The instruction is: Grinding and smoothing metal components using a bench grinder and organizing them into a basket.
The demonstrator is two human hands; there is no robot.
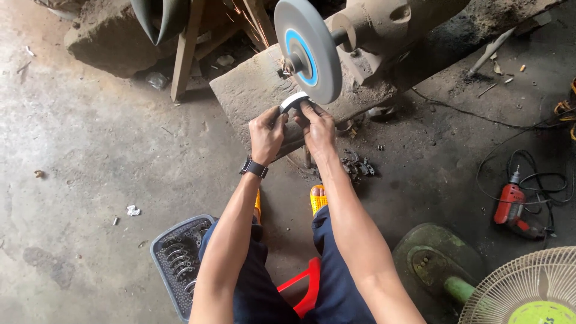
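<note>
Basket (174, 252) left of the knees, drill (510, 207) right, grinding wheel (309, 48) ahead

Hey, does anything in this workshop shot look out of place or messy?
Yes. A red power drill lies on its side on the concrete floor, its black cord in loose tangles. Scraps and debris litter the floor near the grinding wheel.

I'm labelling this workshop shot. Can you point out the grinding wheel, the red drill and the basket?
Grinding wheel (308, 51), head view, grey face.
Red drill (510, 204), head view, red body.
Basket (163, 252), head view, left rim.
</note>
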